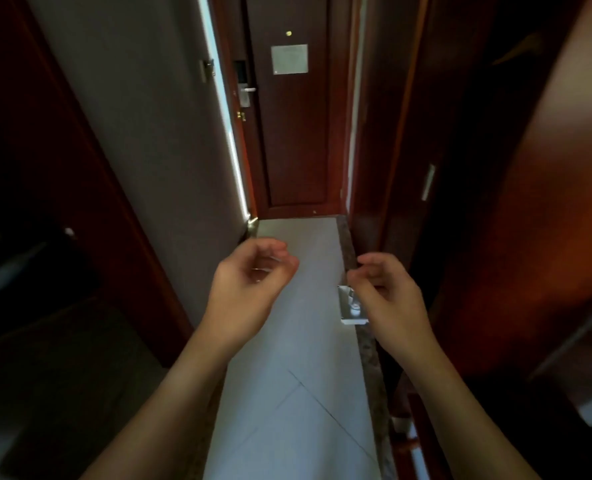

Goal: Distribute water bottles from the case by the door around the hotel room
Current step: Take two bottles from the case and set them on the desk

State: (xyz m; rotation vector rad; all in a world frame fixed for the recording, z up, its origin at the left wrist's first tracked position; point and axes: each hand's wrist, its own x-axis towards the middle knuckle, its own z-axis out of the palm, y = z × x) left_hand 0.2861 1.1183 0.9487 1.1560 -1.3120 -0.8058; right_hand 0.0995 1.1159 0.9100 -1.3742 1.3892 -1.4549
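**Empty hands in the entry hall, case low on the right**

Head view: the person stands in a narrow entry hall facing the room door (296,133) at twelve o'clock. Both arms reach forward over the pale tiled floor (298,393). The left hand (253,271) at about eleven o'clock is loosely curled with nothing in it; the grip is neither flat open nor closed on anything. The right hand (388,292) at about one o'clock is curled the same way and also holds nothing. Just beyond and below the right hand, against the dark stone floor edging (348,244), sits a small pale box that I take to be the case (348,311), with what looks like a bottle top showing inside; the hand covers much of it, so the count cannot be told.

Judged risks: the right hand hides the case, so a reach could catch the cardboard flap rather than a bottle. The case sits tight to the right-side wall and the wooden wardrobe door (495,237), leaving little room for fingers on that side. The hall is dim, and blur makes the bottle's outline uncertain. Bending low in this tight passage could bump the dark furniture at nine o'clock.
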